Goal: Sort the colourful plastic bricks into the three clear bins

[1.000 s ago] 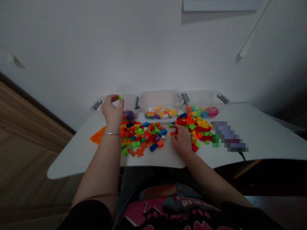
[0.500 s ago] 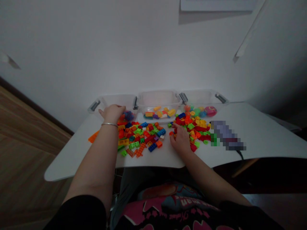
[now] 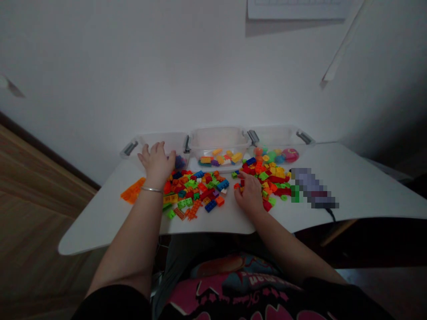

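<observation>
Three clear boxes (image 3: 219,135) stand in a row by the wall (image 3: 200,66), with bright things in them. From far off, I see the left hand (image 3: 155,166) at the left box (image 3: 171,141), fingers spread wide, and I see nothing in it. The right hand (image 3: 249,194) is low by the right pile of bricks (image 3: 278,179), fingers bent; I can't tell if it holds one. The left pile of bricks (image 3: 190,183) lies on the white table (image 3: 96,231), between both arms.
</observation>
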The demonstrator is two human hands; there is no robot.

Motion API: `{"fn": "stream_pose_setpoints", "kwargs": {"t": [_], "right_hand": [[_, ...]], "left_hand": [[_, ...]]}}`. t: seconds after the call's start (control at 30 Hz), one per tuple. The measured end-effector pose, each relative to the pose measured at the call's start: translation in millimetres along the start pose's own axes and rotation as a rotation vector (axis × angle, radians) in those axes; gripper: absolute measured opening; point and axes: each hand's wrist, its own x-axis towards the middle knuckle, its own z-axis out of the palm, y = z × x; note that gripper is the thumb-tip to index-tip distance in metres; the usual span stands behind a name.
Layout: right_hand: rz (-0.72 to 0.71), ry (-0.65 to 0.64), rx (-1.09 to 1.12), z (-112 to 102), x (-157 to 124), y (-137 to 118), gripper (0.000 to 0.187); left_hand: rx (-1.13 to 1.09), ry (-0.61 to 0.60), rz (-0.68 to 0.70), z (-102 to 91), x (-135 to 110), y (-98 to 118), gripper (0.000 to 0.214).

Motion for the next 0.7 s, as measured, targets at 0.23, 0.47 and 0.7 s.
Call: {"fn": "stream_pose_setpoints", "kwargs": {"t": [0.23,0.47,0.7], "right_hand": [[-0.013,-0.049,-0.182,-6,-1,-14,0.047],[-0.02,-0.114,-0.249,-9,4,-11,0.038],[-0.045,-0.175,-0.255,-9,7,-10,0.034]], "left_hand": [[0.027,-0.12,0.43,7.3,-116,35,0.057],[-0.002,-0.204,0.553,33.1,-160,44,0.053],[0.008,-0.193,0.572,40.8,-163,42,0.053]]}}
